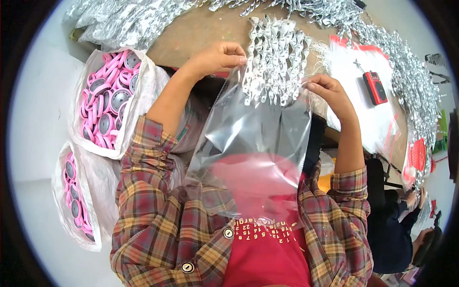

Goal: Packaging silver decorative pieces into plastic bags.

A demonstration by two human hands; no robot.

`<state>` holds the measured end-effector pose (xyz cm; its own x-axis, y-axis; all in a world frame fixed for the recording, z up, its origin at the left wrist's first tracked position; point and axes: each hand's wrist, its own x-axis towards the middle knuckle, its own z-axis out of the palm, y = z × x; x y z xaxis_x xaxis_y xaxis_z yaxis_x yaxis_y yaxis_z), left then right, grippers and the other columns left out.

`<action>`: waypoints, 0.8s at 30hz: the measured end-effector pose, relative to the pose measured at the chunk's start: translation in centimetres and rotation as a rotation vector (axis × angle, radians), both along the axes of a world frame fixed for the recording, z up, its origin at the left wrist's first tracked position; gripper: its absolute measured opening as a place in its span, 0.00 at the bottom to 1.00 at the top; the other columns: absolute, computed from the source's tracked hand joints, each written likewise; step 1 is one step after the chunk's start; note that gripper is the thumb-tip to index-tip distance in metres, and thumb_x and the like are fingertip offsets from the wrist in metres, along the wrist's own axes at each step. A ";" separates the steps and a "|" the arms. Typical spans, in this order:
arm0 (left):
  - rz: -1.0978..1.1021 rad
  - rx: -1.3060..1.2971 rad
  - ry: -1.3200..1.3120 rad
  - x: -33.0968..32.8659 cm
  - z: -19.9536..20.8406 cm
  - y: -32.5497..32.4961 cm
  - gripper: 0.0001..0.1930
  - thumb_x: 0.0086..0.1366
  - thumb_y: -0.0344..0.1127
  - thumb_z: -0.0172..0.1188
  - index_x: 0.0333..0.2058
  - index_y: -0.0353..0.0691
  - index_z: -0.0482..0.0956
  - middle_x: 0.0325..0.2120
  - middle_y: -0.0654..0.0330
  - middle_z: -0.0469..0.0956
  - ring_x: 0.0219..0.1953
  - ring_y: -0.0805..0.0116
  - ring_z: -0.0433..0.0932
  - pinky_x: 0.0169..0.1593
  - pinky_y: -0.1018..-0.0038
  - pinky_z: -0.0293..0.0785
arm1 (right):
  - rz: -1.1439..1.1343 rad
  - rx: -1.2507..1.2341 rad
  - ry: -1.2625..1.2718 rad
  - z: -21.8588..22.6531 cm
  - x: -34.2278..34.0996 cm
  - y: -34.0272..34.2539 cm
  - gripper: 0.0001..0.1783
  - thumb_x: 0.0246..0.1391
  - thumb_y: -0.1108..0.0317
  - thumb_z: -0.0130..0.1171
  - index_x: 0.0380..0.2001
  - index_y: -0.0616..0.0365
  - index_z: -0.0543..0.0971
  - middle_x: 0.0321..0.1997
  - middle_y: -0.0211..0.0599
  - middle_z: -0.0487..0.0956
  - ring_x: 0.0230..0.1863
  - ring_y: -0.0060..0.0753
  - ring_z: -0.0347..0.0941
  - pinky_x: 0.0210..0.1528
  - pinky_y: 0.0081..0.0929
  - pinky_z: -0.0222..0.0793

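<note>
A large transparent plastic bag [253,138] hangs in front of my chest, its mouth toward the table. My left hand [221,60] pinches the bag's left upper edge between thumb and fingers. At the opposite edge, my right hand [331,94] has its fingers closed on the bag. Between the hands lies a bundle of silvery twisted strips [276,55], side by side. Their near ends overlap the bag's mouth; whether they are inside it or only behind the film, I cannot tell.
Left of me, white sacks [74,129] hold pink-rimmed wheels [107,98]. More silver strips [124,21] heap along the brown table [205,33]. At right, a red radio [375,88] rests on stacked transparent bags [356,115]. A red basket [418,154] and a dark-clothed person [389,234] are farther right.
</note>
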<state>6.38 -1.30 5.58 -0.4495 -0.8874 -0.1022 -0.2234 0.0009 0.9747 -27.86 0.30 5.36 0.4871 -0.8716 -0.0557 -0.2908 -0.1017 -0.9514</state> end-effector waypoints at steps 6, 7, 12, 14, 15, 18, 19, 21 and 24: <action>0.082 0.166 0.112 -0.2 -2.9 -3.2 0.07 0.62 0.36 0.61 0.33 0.39 0.76 0.21 0.72 0.71 0.19 0.85 0.63 0.21 0.85 0.57 | -0.046 -0.004 0.104 -1.8 0.0 -3.5 0.10 0.56 0.66 0.58 0.36 0.62 0.79 0.33 0.25 0.77 0.38 0.17 0.70 0.45 0.20 0.65; 0.078 0.166 0.111 -0.2 -3.4 -3.7 0.07 0.62 0.36 0.61 0.33 0.39 0.76 0.21 0.72 0.71 0.19 0.85 0.63 0.21 0.85 0.57 | -0.050 -0.043 0.144 -1.7 0.1 -4.1 0.11 0.56 0.65 0.59 0.36 0.63 0.79 0.33 0.26 0.77 0.38 0.18 0.71 0.45 0.20 0.66; 0.114 0.287 0.171 0.4 -3.7 -3.5 0.07 0.62 0.35 0.61 0.34 0.39 0.75 0.18 0.72 0.68 0.15 0.84 0.60 0.17 0.83 0.52 | -0.111 -0.196 0.264 0.0 0.0 -7.4 0.16 0.56 0.63 0.58 0.43 0.63 0.78 0.40 0.32 0.80 0.43 0.22 0.73 0.49 0.23 0.66; 0.095 0.311 0.182 0.6 -3.3 -3.3 0.07 0.62 0.35 0.61 0.34 0.40 0.75 0.17 0.73 0.67 0.14 0.84 0.59 0.16 0.83 0.51 | -0.207 -0.323 0.207 -0.5 -0.5 -11.1 0.19 0.54 0.60 0.57 0.46 0.59 0.78 0.40 0.37 0.80 0.42 0.30 0.75 0.46 0.25 0.68; 0.089 0.333 0.179 0.8 -3.1 -3.3 0.07 0.61 0.34 0.61 0.34 0.39 0.76 0.21 0.70 0.71 0.17 0.83 0.63 0.19 0.83 0.56 | -0.216 -0.327 0.214 -1.1 -0.4 -13.3 0.19 0.54 0.60 0.57 0.46 0.59 0.78 0.40 0.37 0.80 0.42 0.30 0.75 0.46 0.25 0.68; 0.107 0.300 0.178 1.1 -3.8 -3.8 0.06 0.61 0.33 0.62 0.34 0.38 0.77 0.32 0.63 0.76 0.27 0.80 0.70 0.27 0.83 0.65 | -0.286 -0.452 0.277 -3.3 0.9 -19.9 0.20 0.55 0.57 0.57 0.47 0.57 0.77 0.43 0.42 0.80 0.45 0.35 0.75 0.48 0.28 0.68; 0.119 0.243 0.174 1.1 -4.1 -3.9 0.06 0.60 0.32 0.62 0.34 0.37 0.78 0.40 0.59 0.77 0.33 0.78 0.73 0.33 0.82 0.69 | -0.296 -0.480 0.315 -4.6 0.9 -22.1 0.22 0.56 0.54 0.56 0.48 0.56 0.77 0.44 0.43 0.80 0.46 0.38 0.75 0.49 0.30 0.68; 0.116 0.323 0.178 0.9 -3.8 -4.4 0.06 0.60 0.32 0.62 0.35 0.37 0.79 0.46 0.57 0.74 0.39 0.76 0.73 0.39 0.81 0.70 | -0.264 -0.517 0.516 -5.7 0.8 -25.0 0.27 0.58 0.51 0.55 0.55 0.58 0.72 0.52 0.43 0.77 0.52 0.34 0.72 0.54 0.28 0.65; 0.146 0.404 0.150 1.1 -2.8 -3.9 0.06 0.60 0.32 0.62 0.35 0.37 0.80 0.53 0.56 0.72 0.45 0.74 0.73 0.46 0.79 0.70 | -0.202 -0.434 0.568 -4.6 2.9 -26.1 0.37 0.52 0.40 0.56 0.58 0.53 0.70 0.53 0.46 0.76 0.52 0.39 0.73 0.53 0.31 0.67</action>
<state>7.45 -5.23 2.80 -0.3587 -0.8448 -0.3970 -0.0492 -0.4076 0.9118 -24.96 -25.83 0.72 0.3138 -0.9421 0.1184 -0.7789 -0.3267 -0.5354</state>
